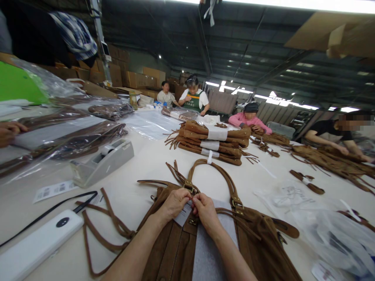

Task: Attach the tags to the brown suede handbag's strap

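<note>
A brown suede handbag (258,242) lies flat on the white table in front of me, its two handles (225,177) arching away and bound by a white strip. My left hand (175,203) and my right hand (205,210) meet at the bag's top opening. Between their fingertips they pinch a small white paper tag (184,214) by the brass buckle (190,189). A grey foam sheet (208,249) pokes out of the bag between my forearms. Loose brown straps (108,218) trail off to the left.
A grey tape dispenser (102,162) and a white power bank (38,244) with a black cable sit at left. A stack of wrapped brown bags (213,142) lies ahead. Clear plastic bags (331,230) lie at right. Several people work across the table; another person's hand (10,130) is at far left.
</note>
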`<state>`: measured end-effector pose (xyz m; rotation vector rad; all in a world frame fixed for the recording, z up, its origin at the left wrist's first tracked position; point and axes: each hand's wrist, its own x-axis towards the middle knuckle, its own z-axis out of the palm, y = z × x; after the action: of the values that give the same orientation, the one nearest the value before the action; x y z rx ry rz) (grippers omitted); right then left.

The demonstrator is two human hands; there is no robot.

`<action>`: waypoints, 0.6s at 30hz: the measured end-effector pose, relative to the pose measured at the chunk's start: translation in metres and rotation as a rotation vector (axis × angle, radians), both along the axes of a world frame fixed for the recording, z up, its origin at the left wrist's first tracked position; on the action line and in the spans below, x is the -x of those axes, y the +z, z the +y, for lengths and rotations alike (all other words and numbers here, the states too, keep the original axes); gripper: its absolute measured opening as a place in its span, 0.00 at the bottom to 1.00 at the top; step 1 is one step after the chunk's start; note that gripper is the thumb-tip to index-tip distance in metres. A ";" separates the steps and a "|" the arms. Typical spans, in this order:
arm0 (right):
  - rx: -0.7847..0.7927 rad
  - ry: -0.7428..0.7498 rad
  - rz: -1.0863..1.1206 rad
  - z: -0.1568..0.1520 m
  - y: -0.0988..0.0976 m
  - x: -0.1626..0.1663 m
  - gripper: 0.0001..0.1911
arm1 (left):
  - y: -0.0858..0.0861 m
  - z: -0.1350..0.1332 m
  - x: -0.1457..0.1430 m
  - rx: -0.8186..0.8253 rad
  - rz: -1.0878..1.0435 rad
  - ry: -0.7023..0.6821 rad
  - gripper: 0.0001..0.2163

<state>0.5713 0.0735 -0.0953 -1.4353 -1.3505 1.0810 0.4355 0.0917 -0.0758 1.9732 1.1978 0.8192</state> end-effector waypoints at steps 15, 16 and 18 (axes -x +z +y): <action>0.036 0.001 -0.069 0.002 0.000 0.002 0.06 | -0.003 -0.001 -0.005 -0.026 0.074 0.034 0.08; 0.037 0.001 -0.076 0.003 0.000 0.002 0.06 | -0.003 -0.001 -0.005 -0.027 0.074 0.038 0.08; 0.043 -0.001 -0.088 0.003 0.000 0.002 0.06 | -0.003 -0.002 -0.006 -0.027 0.077 0.048 0.08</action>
<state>0.5688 0.0767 -0.0951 -1.5304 -1.3959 1.0625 0.4419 0.0900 -0.0792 2.0211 1.2893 0.7934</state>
